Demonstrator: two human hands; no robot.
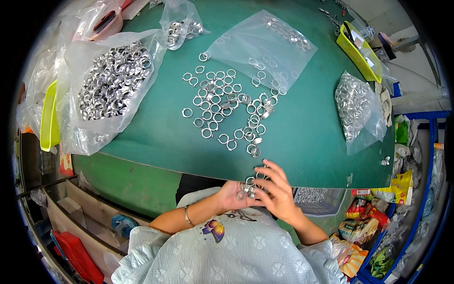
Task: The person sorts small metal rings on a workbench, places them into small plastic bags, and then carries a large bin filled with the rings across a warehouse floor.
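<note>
Many small silver metal rings [222, 106] lie spread on the green table top [302, 128]. My left hand [231, 195] is cupped palm up just below the table's near edge and holds several of these rings [246, 188]. My right hand [276, 189] reaches over it from the right, with its fingertips on the rings in the left palm. A thin bracelet sits on my left wrist.
A large clear bag full of rings [111, 80] lies at the left beside a yellow tray [48, 120]. A flat bag [265, 45] and a small one [182, 26] lie at the back. Another filled bag [354, 106] and a second yellow tray [359, 52] lie at the right.
</note>
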